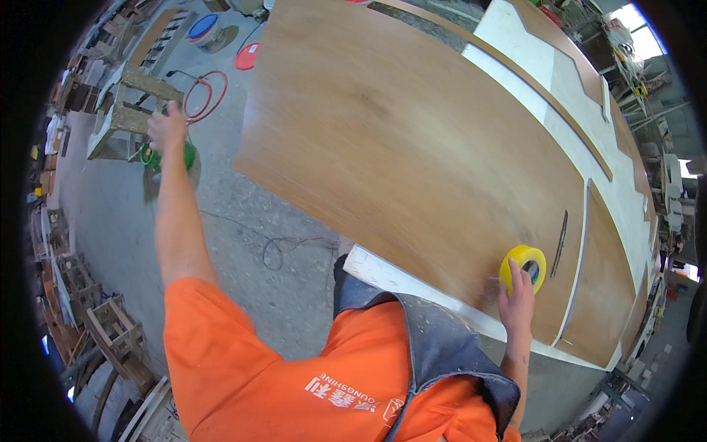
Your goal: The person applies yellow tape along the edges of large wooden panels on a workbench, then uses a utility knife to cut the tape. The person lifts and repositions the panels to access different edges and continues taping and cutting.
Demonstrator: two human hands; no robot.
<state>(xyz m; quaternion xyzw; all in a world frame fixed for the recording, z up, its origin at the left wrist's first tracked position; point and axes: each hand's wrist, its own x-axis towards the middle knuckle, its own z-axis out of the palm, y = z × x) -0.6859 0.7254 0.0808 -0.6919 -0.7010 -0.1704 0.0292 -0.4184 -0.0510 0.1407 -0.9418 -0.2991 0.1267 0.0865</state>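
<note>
My right hand [518, 303] has its fingers on a yellow roll of tape [537, 258], gripping the near side of the roll above the brown wood panel [383, 162]. Beside the roll, a thin dark strip [560, 243] lies on the panel. My left arm stretches far out to the left, and my left hand [168, 129] is closed near a worn stool [129, 118]. Something dark shows at its fingers, but I cannot make out what it is. A green object [189, 155] appears just below that hand, partly hidden by the wrist.
A red hose [213, 99] loops on the grey floor behind the stool, near a bucket with a blue lid [202, 28] and a red lid [247, 57]. A thin cable [274, 254] curls on the floor. White boards [515, 77] and a long wooden strip [549, 92] lie beyond the panel.
</note>
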